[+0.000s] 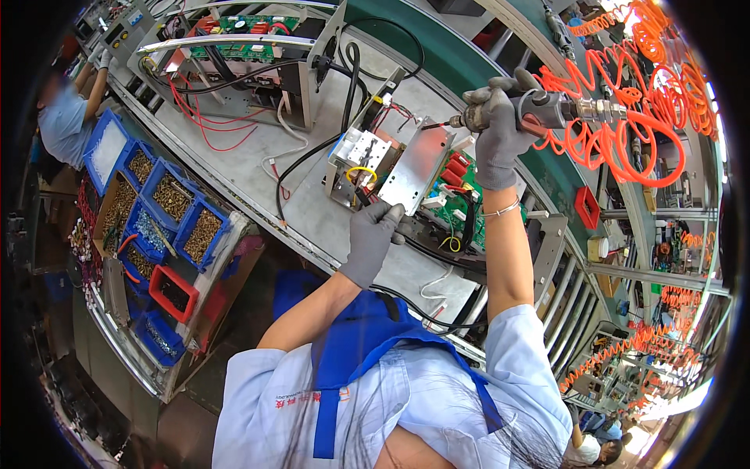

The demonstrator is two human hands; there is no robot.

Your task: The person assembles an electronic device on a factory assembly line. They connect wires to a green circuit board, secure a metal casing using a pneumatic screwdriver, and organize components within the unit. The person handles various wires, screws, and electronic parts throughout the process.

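My right hand (498,144), in a grey glove, is wrapped around an air screwdriver (551,111). The tool lies almost level, its bit pointing left over the far end of a bare metal plate (417,170); whether the tip touches a screw I cannot tell. At the plate's near corner my gloved left hand (369,242) pinches the edge between thumb and fingers. Beneath and beside the plate is an open electrical unit with a green circuit board (451,213), red cylindrical parts (455,169), a white-metal block (364,150) and a yellow wire loop.
A second open unit (242,48) with loose red wires stands farther left on the grey bench (226,160). Blue bins (205,234) of screws and a red bin (173,293) sit at left. Orange coiled hoses (625,148) hang at right. Another person (66,117) works at far left.
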